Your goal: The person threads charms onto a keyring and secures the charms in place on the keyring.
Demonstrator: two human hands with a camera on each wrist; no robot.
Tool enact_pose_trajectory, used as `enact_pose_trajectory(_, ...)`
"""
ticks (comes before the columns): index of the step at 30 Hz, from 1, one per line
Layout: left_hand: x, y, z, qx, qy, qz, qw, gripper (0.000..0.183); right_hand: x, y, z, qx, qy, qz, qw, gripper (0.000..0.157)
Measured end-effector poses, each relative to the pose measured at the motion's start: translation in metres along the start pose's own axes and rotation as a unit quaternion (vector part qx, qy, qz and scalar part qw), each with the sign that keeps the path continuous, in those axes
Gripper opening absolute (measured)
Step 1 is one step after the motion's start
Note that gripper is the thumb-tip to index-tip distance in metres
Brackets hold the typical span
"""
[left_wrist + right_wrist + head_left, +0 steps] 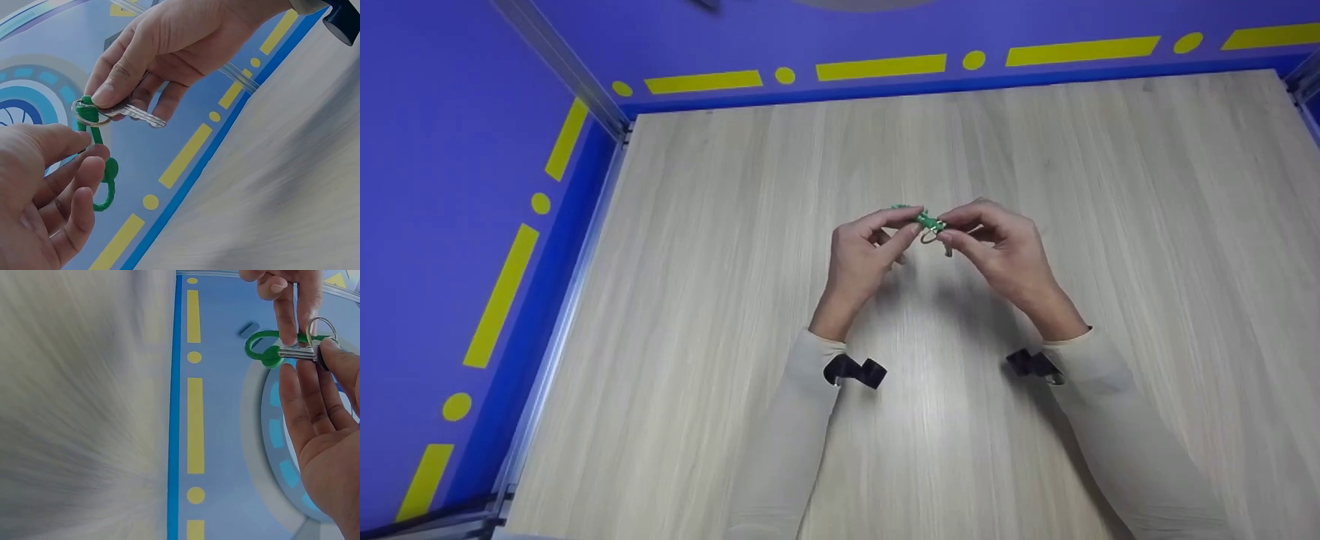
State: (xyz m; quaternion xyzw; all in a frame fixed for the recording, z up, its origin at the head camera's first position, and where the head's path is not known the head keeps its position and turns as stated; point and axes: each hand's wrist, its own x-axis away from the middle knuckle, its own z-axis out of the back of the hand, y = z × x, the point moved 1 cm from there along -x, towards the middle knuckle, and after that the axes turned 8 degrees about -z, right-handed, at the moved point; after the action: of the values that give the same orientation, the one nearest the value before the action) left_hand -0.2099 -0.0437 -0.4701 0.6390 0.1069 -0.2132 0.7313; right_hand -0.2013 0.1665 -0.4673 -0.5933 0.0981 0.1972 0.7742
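Both hands hold a small key set up above the wooden tabletop. My left hand (pixel 864 251) pinches a green cord-like keychain (pixel 111 170) between thumb and index finger, while its other fingers curl loosely. Part of the keychain hangs below those fingers in the left wrist view, with a round green disc and a loop. Thumb and fingers of my right hand (pixel 1006 244) pinch a silver key (pixel 297 354) by its head, beside a metal split ring (pixel 334 325). The green end passes through the ring in the left wrist view. The key's toothed blade points away from the right thumb.
The pale wooden table (pixel 720 300) spreads under both forearms. Blue panels (pixel 450 187) with yellow dashes and dots stand along its left and far edges. Metal rails (pixel 551 360) run beside the left panel. A black strap (pixel 855 370) sticks out from the left sleeve.
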Motion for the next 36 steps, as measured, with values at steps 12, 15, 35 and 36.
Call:
enact_pose_trajectory(12, 0.0017, 0.0025, -0.0017, 0.024, 0.104, 0.006, 0.9943, 0.019, 0.0009, 0.0011, -0.0002, 0.022, -0.002, -0.011, 1.0, 0.021)
enact_pose_trajectory(15, 0.0021, 0.0033, -0.0025, 0.026, 0.12, 0.012, 0.9924, 0.017, 0.0006, 0.0009, -0.0014, 0.019, -0.012, -0.004, 1.0, 0.019)
enact_pose_trajectory(35, 0.0008, 0.0039, -0.0005, 0.072, 0.158, 0.01, 0.9848, 0.016, -0.0019, 0.0034, -0.005, 0.052, -0.032, 0.042, 0.997, 0.021)
enact_pose_trajectory(36, 0.0007, 0.0043, -0.0002, 0.076, 0.16, 0.012, 0.9842, 0.016, -0.0018, 0.0042, -0.0051, 0.055, -0.035, 0.04, 0.997, 0.02)
